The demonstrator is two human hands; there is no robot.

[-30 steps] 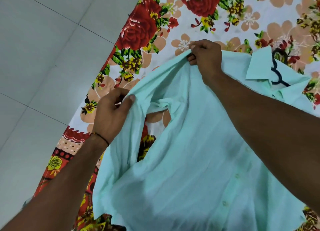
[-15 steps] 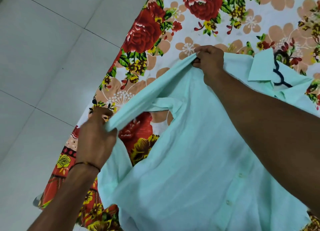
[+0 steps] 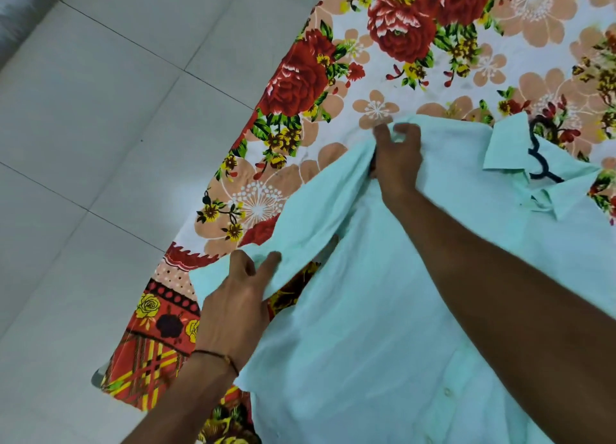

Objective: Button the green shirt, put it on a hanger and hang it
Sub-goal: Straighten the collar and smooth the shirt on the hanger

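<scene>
Sleeve (image 3: 310, 223): lowered since half a second earlier, when it was stretched taut in the air. It now lies slack on the floral sheet (image 3: 376, 76), running from the shoulder down-left to its cuff end.
Left hand (image 3: 238, 305): fingers spread and nearly straight, laid on the cuff end of the sleeve. The thumb is hidden, so a pinch cannot be ruled out.
Right hand (image 3: 396, 156): fingers curled, tips on the shoulder edge. Whether cloth is pinched beneath them cannot be told.
Green shirt (image 3: 383, 327): front up on the sheet, placket closed where it shows, buttons (image 3: 447, 392) in a row at lower right. Its long axis runs from the hem, nearest the person, to the collar (image 3: 508, 145), which points to the upper right.
Hanger (image 3: 538, 153): its dark hook juts from the collar, the rest hidden under cloth. It lies to the right of both hands, with the right hand nearer and the left well apart.
Next move: likely a rightward reach for the hook, to lift and hang.
Tiled floor (image 3: 100, 143): left of the sheet's edge.
</scene>
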